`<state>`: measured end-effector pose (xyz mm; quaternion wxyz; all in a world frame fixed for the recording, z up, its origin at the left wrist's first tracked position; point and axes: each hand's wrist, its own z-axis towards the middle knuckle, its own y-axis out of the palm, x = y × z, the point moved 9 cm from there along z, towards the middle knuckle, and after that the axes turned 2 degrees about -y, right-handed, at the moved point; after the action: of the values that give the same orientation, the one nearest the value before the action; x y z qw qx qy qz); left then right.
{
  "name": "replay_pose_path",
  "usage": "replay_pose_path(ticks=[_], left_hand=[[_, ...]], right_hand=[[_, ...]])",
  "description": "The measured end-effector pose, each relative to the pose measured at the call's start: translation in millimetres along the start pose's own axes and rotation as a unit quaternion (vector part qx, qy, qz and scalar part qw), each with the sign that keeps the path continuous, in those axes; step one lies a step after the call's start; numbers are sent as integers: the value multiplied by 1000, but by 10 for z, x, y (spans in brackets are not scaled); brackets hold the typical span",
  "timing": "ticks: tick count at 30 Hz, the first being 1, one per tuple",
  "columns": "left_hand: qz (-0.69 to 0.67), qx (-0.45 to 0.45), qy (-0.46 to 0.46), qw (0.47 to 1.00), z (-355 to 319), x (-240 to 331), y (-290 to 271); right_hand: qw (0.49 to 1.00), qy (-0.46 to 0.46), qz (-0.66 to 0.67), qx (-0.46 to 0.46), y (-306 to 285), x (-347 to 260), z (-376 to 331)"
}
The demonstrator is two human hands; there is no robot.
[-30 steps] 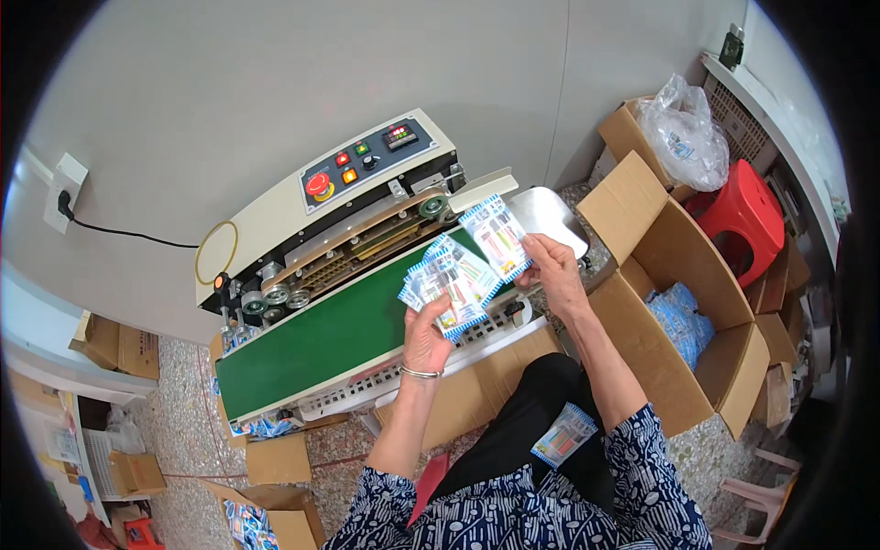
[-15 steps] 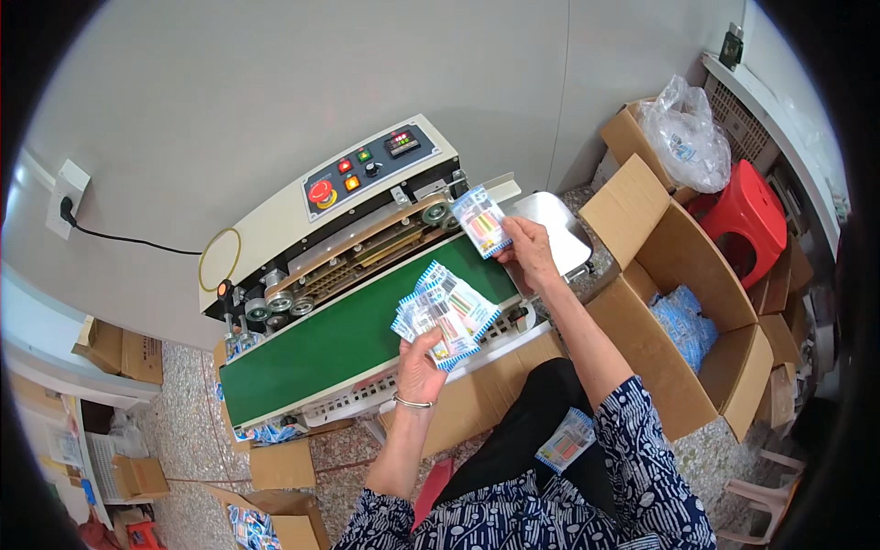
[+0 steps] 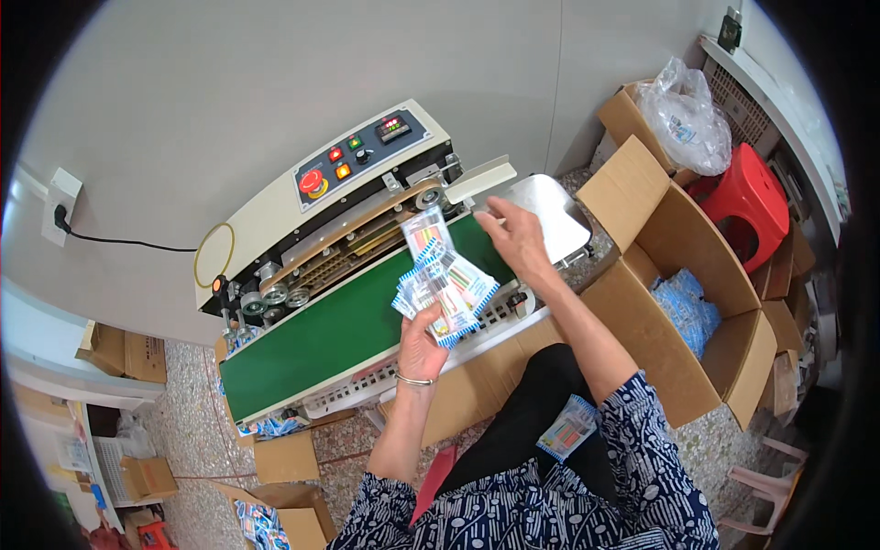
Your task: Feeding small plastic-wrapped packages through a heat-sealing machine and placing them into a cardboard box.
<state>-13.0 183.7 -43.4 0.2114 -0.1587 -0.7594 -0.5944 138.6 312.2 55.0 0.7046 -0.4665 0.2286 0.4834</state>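
Note:
In my left hand [image 3: 422, 350], the fingers and thumb grip a fanned bunch of small plastic packets [image 3: 458, 284] with blue-and-white striped edges. It is held over the green conveyor belt [image 3: 321, 344] of a band sealing machine [image 3: 266, 202]. One single packet [image 3: 423, 227] stands upright at the machine's sealing rollers, its lower part hidden behind the bunch. Empty, with its fingers apart, my right hand [image 3: 519, 240] hovers over the belt's right end, beside the metal guide [image 3: 481, 178]. Another packet [image 3: 568, 427] lies on my lap.
At right stands an open cardboard box [image 3: 669, 376] with blue packets inside. Behind it are a red stool [image 3: 756, 206] and a clear plastic bag [image 3: 683, 128]. A smaller box [image 3: 298, 527] with packets sits at lower left. A black cable [image 3: 133, 242] runs from the wall to the machine.
My right hand has let go of its packet, which is now further left at the sealing rollers. That hand's fingers have opened. My left hand still holds the bunch.

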Motion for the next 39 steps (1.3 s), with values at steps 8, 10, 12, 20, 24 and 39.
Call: replay_pose_path(ticks=[8, 10, 12, 20, 24, 39], left_hand=[[15, -23, -13, 1000, -2, 10, 83], [21, -29, -2, 999, 10, -5, 157], [41, -34, 1, 999, -25, 21, 195], [38, -7, 0, 999, -55, 23, 48], [3, 21, -6, 1000, -115, -32, -103], [-31, 16, -51, 998, -151, -187, -92]], right_hand=[[875, 191, 266, -357, 211, -236, -593], [872, 181, 266, -368, 235, -213, -602], [866, 168, 271, -385, 277, -247, -617], [882, 256, 323, -231, 176, 300, -348], [883, 280, 325, -192, 289, 560, -169], [880, 288, 284, -249, 796, 594, -68]])
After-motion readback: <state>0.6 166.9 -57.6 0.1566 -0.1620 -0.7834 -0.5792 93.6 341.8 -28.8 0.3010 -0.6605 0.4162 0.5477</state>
